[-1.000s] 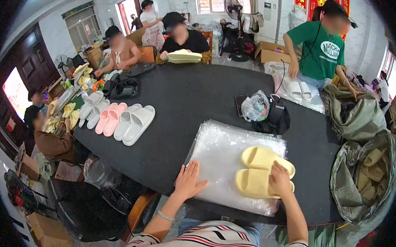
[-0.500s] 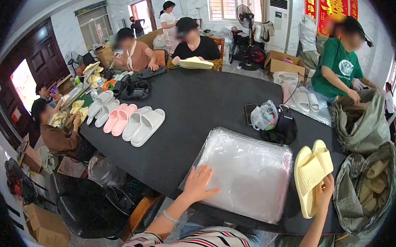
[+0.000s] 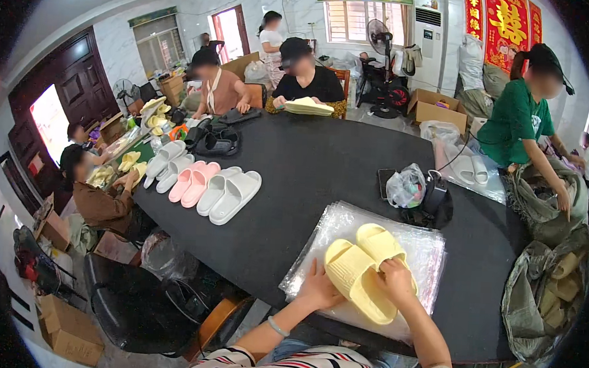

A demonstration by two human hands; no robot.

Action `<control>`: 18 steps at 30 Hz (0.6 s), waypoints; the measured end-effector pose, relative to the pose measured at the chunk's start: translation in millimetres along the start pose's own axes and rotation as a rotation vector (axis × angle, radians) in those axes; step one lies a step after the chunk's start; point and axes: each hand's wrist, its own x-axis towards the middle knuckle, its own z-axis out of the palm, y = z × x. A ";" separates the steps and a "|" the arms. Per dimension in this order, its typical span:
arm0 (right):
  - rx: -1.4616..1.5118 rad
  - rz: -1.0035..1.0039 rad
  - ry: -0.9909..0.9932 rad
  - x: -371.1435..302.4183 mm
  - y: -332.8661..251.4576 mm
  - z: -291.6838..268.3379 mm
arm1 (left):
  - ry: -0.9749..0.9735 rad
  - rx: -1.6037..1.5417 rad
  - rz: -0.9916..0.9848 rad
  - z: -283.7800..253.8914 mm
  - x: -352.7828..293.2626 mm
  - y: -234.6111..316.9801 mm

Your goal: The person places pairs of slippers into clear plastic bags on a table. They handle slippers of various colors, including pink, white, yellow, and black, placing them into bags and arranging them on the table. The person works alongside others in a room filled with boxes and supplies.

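Note:
A pair of pale yellow slippers (image 3: 350, 270) is over a stack of clear plastic bags (image 3: 296, 277) at the table's near edge. My right hand (image 3: 397, 281) grips the pair, its fingers at the opening of the right slipper. To the left of the pair, my left hand (image 3: 321, 289) is open over the bags, with its fingers pointing forward beside the left slipper's edge. Whether it touches the slipper I cannot tell. The slippers hide the middle of the stack.
Grey slippers (image 3: 235, 197) and pink slippers (image 3: 194, 183) stand in a row at left on the black table (image 3: 296, 157). A knotted plastic bag (image 3: 405, 188) and a phone (image 3: 386, 183) lie beyond the stack. An open woven sack (image 3: 525, 296) of slippers stands at right. Several people sit or stand around.
My right hand has brought the yellow slippers left, from beside the stack to over it. My left hand stays at the stack's left part, now close beside the slippers. The view has shifted slightly.

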 end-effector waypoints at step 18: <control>0.654 0.473 0.210 -67.6 82.2 -33.8 | 0.792 -0.837 -0.368 -20.8 -11.4 -24.5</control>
